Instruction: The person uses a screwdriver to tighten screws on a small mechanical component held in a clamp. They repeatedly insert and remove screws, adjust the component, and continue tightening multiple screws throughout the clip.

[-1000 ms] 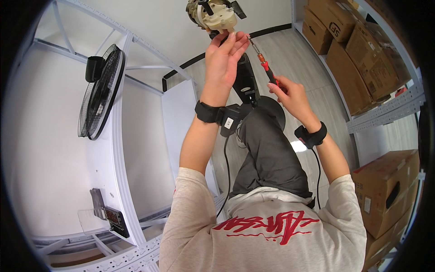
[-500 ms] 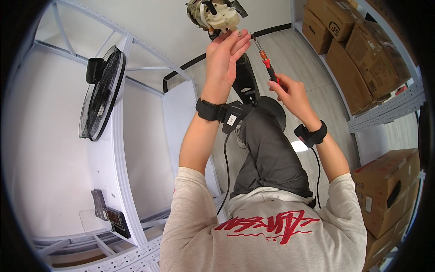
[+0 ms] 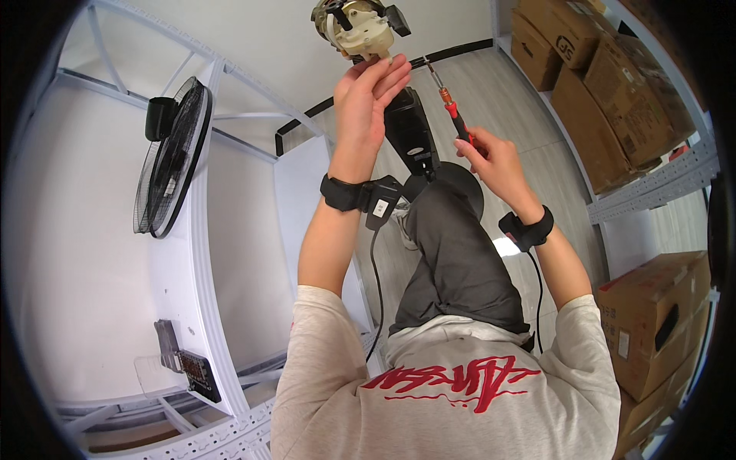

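A fan motor head [image 3: 366, 31], cream-coloured with black parts, stands at the top of the head view on a black fan stand [image 3: 412, 134]. My left hand [image 3: 372, 96] is just below the motor housing, palm partly turned up and fingers stretched out. Its fingertips are at the housing's lower edge; whether they touch it is hard to tell. In my right hand [image 3: 491, 153] is a screwdriver [image 3: 455, 115] with a red and black handle. Its shaft points up and away, the tip to the right of my left fingertips and apart from the motor.
A fan grille [image 3: 180, 161] leans on the white shelf at left, with a small black circuit board device [image 3: 201, 376] lower down. Cardboard boxes [image 3: 606, 84] fill the rack at right, and another box [image 3: 655, 314] stands below. Cables hang from both wrist straps.
My left hand has shifted left and slightly down, away from the screwdriver tip. The motor head has turned or tilted a little to the left. My right hand stays nearly still.
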`<state>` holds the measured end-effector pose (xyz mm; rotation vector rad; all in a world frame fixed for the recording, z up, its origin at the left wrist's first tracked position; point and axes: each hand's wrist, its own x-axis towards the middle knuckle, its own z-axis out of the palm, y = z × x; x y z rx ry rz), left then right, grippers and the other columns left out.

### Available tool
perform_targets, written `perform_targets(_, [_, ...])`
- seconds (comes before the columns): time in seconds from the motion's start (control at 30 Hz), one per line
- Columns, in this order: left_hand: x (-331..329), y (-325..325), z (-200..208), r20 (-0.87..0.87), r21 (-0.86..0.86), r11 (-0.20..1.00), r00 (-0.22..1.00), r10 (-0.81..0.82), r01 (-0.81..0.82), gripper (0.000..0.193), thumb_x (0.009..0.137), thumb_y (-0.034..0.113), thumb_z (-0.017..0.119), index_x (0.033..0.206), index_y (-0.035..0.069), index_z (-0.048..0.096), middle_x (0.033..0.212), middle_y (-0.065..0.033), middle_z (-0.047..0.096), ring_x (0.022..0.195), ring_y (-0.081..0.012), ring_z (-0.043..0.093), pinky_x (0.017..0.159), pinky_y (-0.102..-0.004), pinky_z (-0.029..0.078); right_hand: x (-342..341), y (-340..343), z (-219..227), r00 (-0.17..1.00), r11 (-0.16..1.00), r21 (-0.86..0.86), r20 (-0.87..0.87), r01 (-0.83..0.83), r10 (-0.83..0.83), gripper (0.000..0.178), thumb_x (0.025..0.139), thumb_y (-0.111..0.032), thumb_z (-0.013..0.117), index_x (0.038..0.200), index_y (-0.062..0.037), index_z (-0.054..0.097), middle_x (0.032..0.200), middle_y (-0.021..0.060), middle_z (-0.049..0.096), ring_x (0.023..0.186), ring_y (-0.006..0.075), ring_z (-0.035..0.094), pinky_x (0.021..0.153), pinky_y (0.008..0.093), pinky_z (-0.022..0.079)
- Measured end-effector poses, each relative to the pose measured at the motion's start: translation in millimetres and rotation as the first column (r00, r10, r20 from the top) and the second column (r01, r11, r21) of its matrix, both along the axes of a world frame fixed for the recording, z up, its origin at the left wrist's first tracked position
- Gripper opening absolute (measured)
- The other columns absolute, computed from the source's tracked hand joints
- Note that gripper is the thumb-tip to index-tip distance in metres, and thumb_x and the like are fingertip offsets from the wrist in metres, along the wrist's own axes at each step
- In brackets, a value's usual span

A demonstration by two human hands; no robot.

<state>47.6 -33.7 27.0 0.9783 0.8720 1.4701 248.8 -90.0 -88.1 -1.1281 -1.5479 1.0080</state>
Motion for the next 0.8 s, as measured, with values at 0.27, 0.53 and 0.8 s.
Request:
perform_targets(0.27, [-19,-9,6,-0.18,0.032,0.999,0.983,0.045,-0.04,0.035,0.096,0.008,0.06,0.121,-0.014,0.051,0.114,-0.0273,0.066,0.104,-0.0332,0.069,0.095,-0.039,0.058,-5,0,-2,1.0,1.0,0.006,-0.002,-0.006,0.006,0.027,0.095,-0.025,0.068,0.101,0.0014,0.067,0.063,0.0075,0.06,0.053,0.0131,0.058,0.053,0.0297,0.043])
perform_targets(0.53, [-13,-7,6,-0.334,-0.023,0.999,0.942,-0.029,0.022,0.035,0.098,0.019,0.062,0.118,-0.008,0.056,0.106,-0.0196,0.07,0.094,-0.0236,0.072,0.082,-0.0305,0.058,-7,0,-3,1.0,1.0,0.005,0.0,-0.006,0.006,0.028,0.095,-0.025,0.068,0.105,0.0007,0.067,0.067,0.0078,0.064,0.053,0.0121,0.058,0.052,0.0292,0.044])
perform_targets(0.8, [-36,-4,27,-0.457,0.632,0.727,0.629,0.629,-0.268,0.035,0.086,0.012,0.075,0.116,-0.001,0.06,0.091,-0.0054,0.067,0.071,-0.0082,0.056,0.068,-0.0243,0.048,2,-1,5,1.0,0.997,-0.073,-0.019,0.01,-0.012,0.028,0.095,-0.026,0.068,0.108,-0.0006,0.067,0.073,0.0079,0.07,0.054,0.0102,0.058,0.052,0.0273,0.046])
